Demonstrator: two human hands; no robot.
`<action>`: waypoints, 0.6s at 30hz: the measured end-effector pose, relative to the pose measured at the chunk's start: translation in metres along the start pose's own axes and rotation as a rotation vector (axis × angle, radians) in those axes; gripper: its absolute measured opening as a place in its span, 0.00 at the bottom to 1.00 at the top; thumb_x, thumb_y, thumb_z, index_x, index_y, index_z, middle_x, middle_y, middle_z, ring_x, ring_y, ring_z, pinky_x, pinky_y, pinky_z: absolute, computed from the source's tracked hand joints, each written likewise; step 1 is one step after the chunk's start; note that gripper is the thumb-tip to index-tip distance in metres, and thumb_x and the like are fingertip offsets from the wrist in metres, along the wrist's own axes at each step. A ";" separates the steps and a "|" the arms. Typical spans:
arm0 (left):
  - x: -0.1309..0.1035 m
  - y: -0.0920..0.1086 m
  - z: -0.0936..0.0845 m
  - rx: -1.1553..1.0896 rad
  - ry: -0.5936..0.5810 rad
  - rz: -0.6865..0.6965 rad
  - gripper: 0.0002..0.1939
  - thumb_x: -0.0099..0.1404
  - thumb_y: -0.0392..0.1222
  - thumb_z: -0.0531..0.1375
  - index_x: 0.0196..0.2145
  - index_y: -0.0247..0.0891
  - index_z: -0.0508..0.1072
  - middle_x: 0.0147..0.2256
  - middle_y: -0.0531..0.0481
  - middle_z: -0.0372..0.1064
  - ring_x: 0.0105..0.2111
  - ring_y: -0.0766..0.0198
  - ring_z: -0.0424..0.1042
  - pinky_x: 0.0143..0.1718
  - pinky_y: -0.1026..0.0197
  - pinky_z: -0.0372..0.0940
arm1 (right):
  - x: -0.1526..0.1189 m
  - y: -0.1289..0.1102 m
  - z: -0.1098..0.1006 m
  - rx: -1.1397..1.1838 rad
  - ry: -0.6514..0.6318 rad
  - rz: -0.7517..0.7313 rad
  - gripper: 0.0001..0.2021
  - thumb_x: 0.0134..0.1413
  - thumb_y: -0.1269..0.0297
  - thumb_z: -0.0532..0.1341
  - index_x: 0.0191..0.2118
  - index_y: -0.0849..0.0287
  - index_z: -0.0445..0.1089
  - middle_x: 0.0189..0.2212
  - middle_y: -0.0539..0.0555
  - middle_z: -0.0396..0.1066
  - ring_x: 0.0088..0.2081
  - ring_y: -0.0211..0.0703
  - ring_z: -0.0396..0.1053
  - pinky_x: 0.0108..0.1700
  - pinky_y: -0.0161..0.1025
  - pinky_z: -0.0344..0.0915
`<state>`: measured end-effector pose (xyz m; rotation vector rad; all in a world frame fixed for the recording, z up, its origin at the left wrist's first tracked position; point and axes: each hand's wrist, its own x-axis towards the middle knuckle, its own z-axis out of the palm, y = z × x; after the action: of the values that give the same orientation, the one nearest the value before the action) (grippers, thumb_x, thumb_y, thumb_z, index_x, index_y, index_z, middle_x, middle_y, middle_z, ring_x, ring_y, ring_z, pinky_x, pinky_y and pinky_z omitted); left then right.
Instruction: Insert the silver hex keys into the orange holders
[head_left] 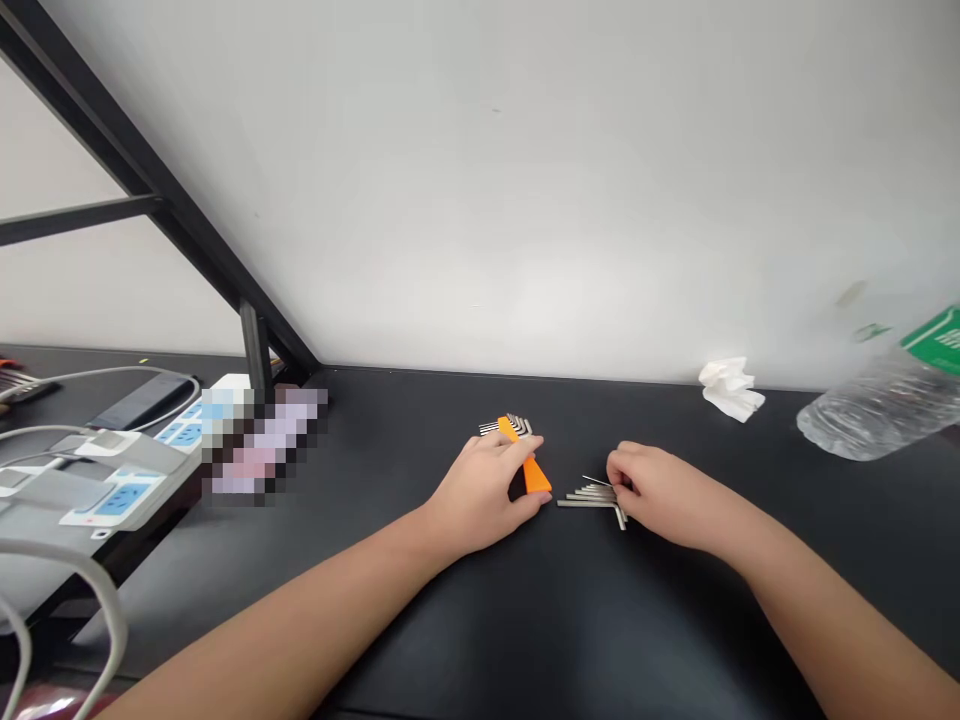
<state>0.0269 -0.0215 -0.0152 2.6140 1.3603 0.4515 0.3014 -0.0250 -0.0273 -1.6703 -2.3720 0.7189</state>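
Note:
My left hand grips an orange hex key holder on the black tabletop, with the thumb at its near end and fingers laid across it. Several small silver hex keys sit in the far end of the holder. To the right, a fan of loose L-shaped hex keys lies on the table. My right hand is closed in a pinch at the bent ends of these keys. A thin hex key runs into its fingertips, which partly hide the short arms of the pile.
Against the wall at the back right are a crumpled white tissue and a clear plastic bottle lying tilted. On the left stand a black metal frame, a white power strip with chargers and cables, and a dark phone.

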 end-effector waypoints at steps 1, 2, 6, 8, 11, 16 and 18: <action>0.000 0.000 0.000 0.000 0.000 0.002 0.32 0.66 0.51 0.66 0.65 0.42 0.68 0.55 0.42 0.75 0.58 0.45 0.72 0.59 0.43 0.67 | 0.001 -0.001 0.000 0.002 0.001 0.013 0.08 0.58 0.73 0.56 0.28 0.56 0.65 0.35 0.51 0.70 0.29 0.38 0.67 0.29 0.36 0.58; 0.000 0.000 0.000 -0.001 0.002 0.005 0.32 0.66 0.51 0.66 0.65 0.42 0.68 0.55 0.42 0.75 0.57 0.45 0.72 0.59 0.43 0.67 | 0.001 -0.002 0.000 0.006 0.003 0.021 0.08 0.57 0.73 0.56 0.27 0.56 0.65 0.34 0.51 0.70 0.28 0.38 0.67 0.29 0.36 0.57; 0.001 0.001 -0.001 -0.005 0.011 0.011 0.31 0.66 0.51 0.66 0.64 0.42 0.69 0.55 0.42 0.75 0.58 0.45 0.71 0.59 0.43 0.67 | 0.004 0.003 -0.003 0.014 0.021 0.018 0.08 0.54 0.74 0.57 0.26 0.57 0.67 0.34 0.51 0.70 0.28 0.37 0.67 0.29 0.36 0.56; 0.001 0.001 -0.001 -0.005 0.001 0.010 0.31 0.66 0.51 0.65 0.64 0.43 0.68 0.54 0.42 0.75 0.58 0.45 0.71 0.59 0.43 0.67 | 0.005 0.010 -0.006 -0.021 0.046 0.010 0.08 0.54 0.74 0.57 0.27 0.57 0.66 0.33 0.51 0.69 0.28 0.37 0.67 0.30 0.37 0.57; 0.000 0.000 -0.001 -0.003 -0.009 0.003 0.32 0.66 0.50 0.65 0.65 0.43 0.67 0.55 0.41 0.74 0.59 0.45 0.70 0.59 0.43 0.67 | 0.003 0.024 -0.011 -0.111 0.058 -0.030 0.08 0.56 0.74 0.56 0.27 0.57 0.64 0.34 0.51 0.68 0.28 0.38 0.65 0.30 0.37 0.57; -0.001 -0.001 -0.001 0.007 -0.011 -0.005 0.33 0.66 0.50 0.66 0.66 0.44 0.65 0.57 0.42 0.74 0.60 0.44 0.69 0.60 0.43 0.65 | -0.005 0.026 -0.012 -0.090 -0.030 -0.117 0.09 0.59 0.74 0.54 0.30 0.56 0.65 0.35 0.51 0.69 0.29 0.38 0.66 0.31 0.37 0.58; -0.001 -0.001 -0.001 0.009 -0.014 -0.004 0.33 0.67 0.50 0.65 0.66 0.43 0.65 0.57 0.42 0.73 0.61 0.43 0.69 0.61 0.42 0.65 | -0.005 0.020 -0.011 -0.075 -0.025 -0.111 0.08 0.60 0.72 0.55 0.30 0.56 0.65 0.35 0.51 0.70 0.30 0.39 0.66 0.32 0.37 0.59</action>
<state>0.0259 -0.0216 -0.0149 2.6155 1.3667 0.4273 0.3243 -0.0209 -0.0267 -1.5514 -2.5156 0.6432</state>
